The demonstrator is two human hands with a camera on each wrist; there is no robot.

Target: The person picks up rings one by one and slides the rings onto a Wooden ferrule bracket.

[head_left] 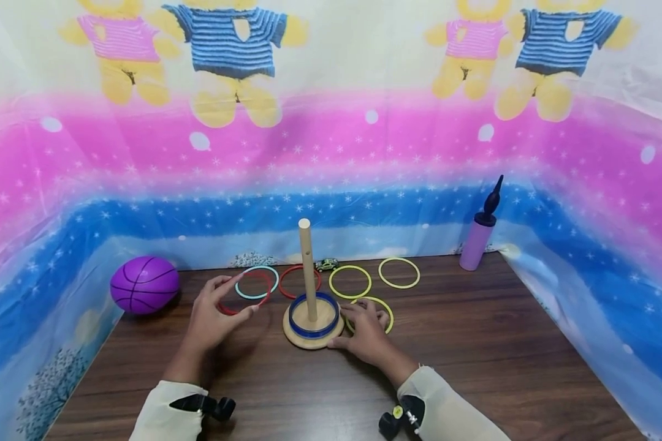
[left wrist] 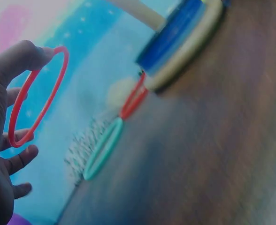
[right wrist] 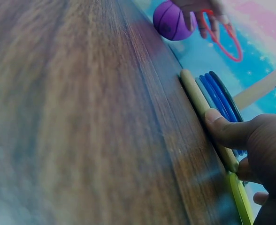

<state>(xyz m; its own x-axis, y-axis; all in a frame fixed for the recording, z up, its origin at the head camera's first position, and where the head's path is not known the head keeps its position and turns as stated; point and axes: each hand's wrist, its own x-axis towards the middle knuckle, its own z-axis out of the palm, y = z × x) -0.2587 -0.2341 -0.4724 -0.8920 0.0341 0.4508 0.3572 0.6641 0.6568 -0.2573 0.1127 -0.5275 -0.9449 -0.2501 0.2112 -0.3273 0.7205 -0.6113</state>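
My left hand (head_left: 212,315) holds a red ring (left wrist: 48,104) between thumb and fingers, raised above the table to the left of a wooden ring-toss stand. The stand has an upright peg (head_left: 307,260) and a round base (head_left: 298,339). Several rings, mostly blue (right wrist: 216,93), lie stacked round the foot of the peg. My right hand (head_left: 368,334) grips the right edge of the base, its thumb on the rim. Beneath that hand's fingers lies a yellow ring (head_left: 391,318), partly hidden.
Behind the stand lie a light-blue ring (head_left: 276,283), another red ring (head_left: 283,288), two yellow rings (head_left: 370,283) and a small toy car (head_left: 327,264). A purple ball (head_left: 145,285) sits at the table's left edge. A purple hand pump (head_left: 477,245) stands at the back right.
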